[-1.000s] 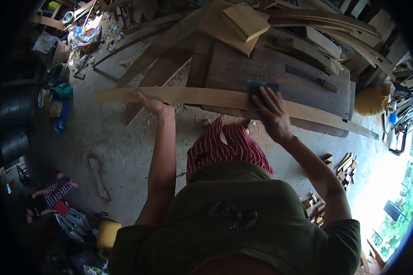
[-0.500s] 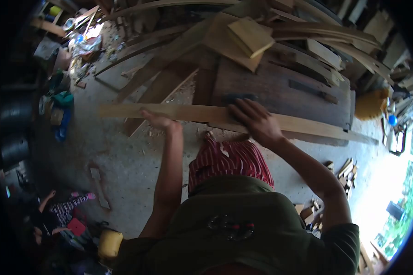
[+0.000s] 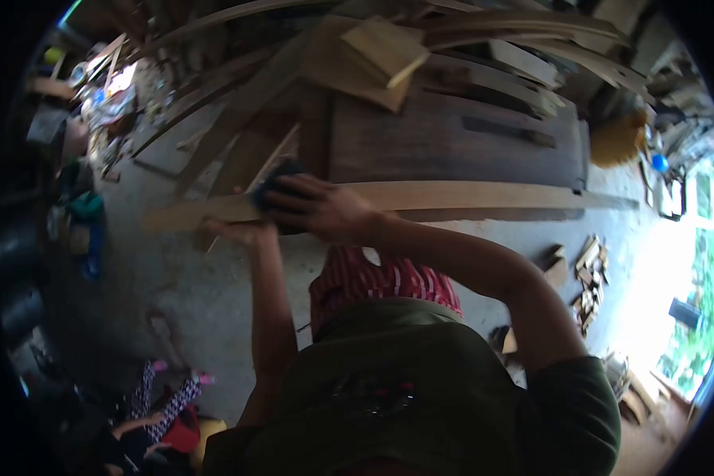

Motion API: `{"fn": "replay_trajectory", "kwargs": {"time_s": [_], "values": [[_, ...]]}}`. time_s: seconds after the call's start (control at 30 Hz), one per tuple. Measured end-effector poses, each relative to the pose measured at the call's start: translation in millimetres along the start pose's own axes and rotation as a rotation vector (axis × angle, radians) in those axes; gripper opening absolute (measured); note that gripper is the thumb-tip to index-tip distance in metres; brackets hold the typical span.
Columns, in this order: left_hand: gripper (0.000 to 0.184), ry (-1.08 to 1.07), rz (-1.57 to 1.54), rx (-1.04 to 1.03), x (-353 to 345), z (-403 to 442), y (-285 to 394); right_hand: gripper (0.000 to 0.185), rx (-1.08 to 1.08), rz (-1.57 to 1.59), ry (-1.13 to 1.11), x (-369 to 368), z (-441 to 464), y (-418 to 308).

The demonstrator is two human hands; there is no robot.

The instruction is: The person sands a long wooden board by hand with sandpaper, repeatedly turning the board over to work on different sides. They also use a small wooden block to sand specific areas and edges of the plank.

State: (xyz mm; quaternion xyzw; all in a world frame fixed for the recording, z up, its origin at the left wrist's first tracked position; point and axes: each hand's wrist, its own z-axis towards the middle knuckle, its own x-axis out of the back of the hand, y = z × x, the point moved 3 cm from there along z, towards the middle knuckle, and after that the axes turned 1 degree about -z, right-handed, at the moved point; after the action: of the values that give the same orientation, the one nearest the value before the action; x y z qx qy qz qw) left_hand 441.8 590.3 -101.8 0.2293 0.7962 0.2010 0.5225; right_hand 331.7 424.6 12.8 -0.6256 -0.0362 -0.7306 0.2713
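Observation:
A long, pale wooden plank (image 3: 468, 193) lies crosswise in front of my body. My left hand (image 3: 238, 231) holds its near edge towards the left end, with some fingers hidden under the wood. Pressed onto the plank's top face is a dark bluish pad (image 3: 276, 184), perhaps a sanding pad, though blur hides its exact kind. My right hand (image 3: 319, 210) is closed over this pad, close beside my left hand.
A dark wooden board (image 3: 444, 151) lies beyond the plank, bearing a dark long tool (image 3: 508, 131). Square wood pieces (image 3: 381, 51) and curved timbers are piled behind. Offcuts (image 3: 591, 278) lie on the floor at right. Another person (image 3: 163, 416) sits at lower left.
My right hand has slid the dark pad left along the plank, from its middle to near my left hand. The view has shifted, and the seated person's legs show in a different position.

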Motion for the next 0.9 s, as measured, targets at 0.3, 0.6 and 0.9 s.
{"fn": "replay_trajectory", "kwargs": {"time_s": [0.3,0.6,0.9], "values": [[0.074,-0.035,0.054,0.087,-5.5,-9.3,18.8,0.063,0.002,-0.011,-0.032,-7.0,27.7,-4.7],[0.074,-0.009,-0.034,0.210,-19.8,-22.2,18.3,0.053,-0.052,-0.007,-0.023,-22.3,65.2,-13.5],[0.077,0.188,0.176,0.045,-42.4,-34.0,7.3,0.056,-0.720,-0.125,0.089,55.9,-130.7,11.1]]}}
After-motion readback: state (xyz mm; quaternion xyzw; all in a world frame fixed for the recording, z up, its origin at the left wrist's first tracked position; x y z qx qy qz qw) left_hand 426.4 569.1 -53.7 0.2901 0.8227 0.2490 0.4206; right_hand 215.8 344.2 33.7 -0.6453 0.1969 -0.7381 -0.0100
